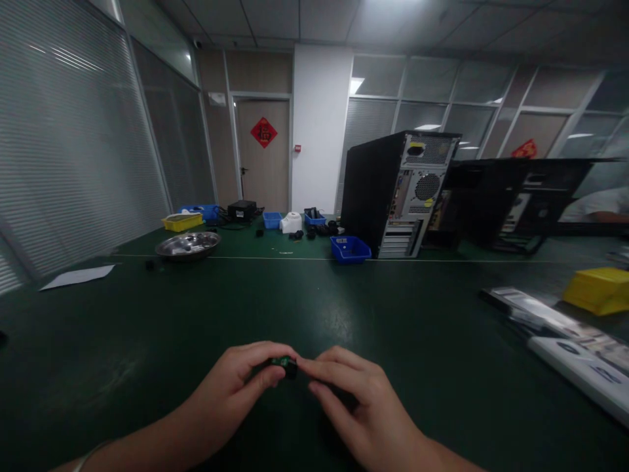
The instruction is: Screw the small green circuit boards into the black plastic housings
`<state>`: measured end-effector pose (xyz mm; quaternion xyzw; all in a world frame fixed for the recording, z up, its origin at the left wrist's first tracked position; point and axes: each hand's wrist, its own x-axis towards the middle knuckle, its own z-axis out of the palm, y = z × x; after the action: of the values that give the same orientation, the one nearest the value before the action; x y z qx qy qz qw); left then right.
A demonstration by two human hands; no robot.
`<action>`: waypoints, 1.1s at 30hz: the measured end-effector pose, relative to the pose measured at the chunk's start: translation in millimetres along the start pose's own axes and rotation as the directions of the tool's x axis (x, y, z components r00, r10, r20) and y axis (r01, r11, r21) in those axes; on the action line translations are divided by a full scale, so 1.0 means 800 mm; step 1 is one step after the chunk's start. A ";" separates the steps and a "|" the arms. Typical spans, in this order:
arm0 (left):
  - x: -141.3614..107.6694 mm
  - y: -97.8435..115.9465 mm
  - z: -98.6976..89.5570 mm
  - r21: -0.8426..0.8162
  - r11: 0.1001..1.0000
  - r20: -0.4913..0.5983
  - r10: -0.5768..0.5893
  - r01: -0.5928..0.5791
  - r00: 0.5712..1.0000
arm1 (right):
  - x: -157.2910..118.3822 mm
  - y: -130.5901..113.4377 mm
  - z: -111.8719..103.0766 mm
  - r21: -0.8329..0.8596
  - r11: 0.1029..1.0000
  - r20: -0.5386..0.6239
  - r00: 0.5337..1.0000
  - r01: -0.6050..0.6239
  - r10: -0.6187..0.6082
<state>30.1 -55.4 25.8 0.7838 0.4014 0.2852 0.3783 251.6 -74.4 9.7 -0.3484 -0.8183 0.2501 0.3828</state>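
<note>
Between the thumb and index finger of my left hand point(243, 380) is a small green circuit board with a black part point(289, 368), held just above the dark green table point(236, 308). My right hand point(366, 396) is beside it on the right. Its index fingertip meets the right end of the piece, or nearly so, while the thumb stays apart below. Nothing shows in the grip of my right hand. The piece is small and partly covered by my fingers, so its details are hard to make out.
At the back stand a black computer tower point(371, 196), a blue bin point(350, 250), a white device point(291, 223) and a yellow tray point(181, 222). A metal dish point(188, 245) and paper point(78, 277) lie left. Right are a white box point(574, 360), a yellow bin point(597, 290) and a person's arm point(607, 213).
</note>
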 end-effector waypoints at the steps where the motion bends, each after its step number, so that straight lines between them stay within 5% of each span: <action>1: 0.000 -0.001 0.000 -0.042 0.999 -0.004 -0.022 0.022 1.000 | 0.001 0.001 0.000 0.007 1.000 -0.011 1.000 -0.004 0.004; 7: 0.002 -0.011 0.003 -0.251 0.965 0.096 -0.056 0.079 0.994 | 0.003 0.003 -0.005 0.046 0.998 -0.141 0.989 -0.035 0.042; 13: -0.002 -0.013 0.006 0.046 0.997 0.279 0.052 -0.067 0.959 | 0.006 0.008 -0.003 0.093 0.993 -0.168 0.981 -0.078 0.093; 22: -0.002 -0.010 0.011 0.114 0.974 0.256 0.164 -0.198 0.953 | -0.007 -0.002 -0.008 0.035 0.988 -0.302 0.944 0.150 -0.133; 27: -0.003 -0.012 0.008 0.194 0.968 0.165 0.127 -0.158 0.978 | -0.002 0.000 -0.003 -0.054 0.998 -0.074 0.997 -0.042 0.038; 33: -0.008 0.003 0.008 0.273 0.959 0.181 0.025 -0.075 0.983 | 0.004 -0.006 -0.007 -0.241 0.965 0.197 0.968 -0.103 0.152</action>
<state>32.4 -64.3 23.7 0.8613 0.3826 0.1651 0.2907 252.9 -74.1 18.0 -0.4134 -0.8538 0.2145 0.2327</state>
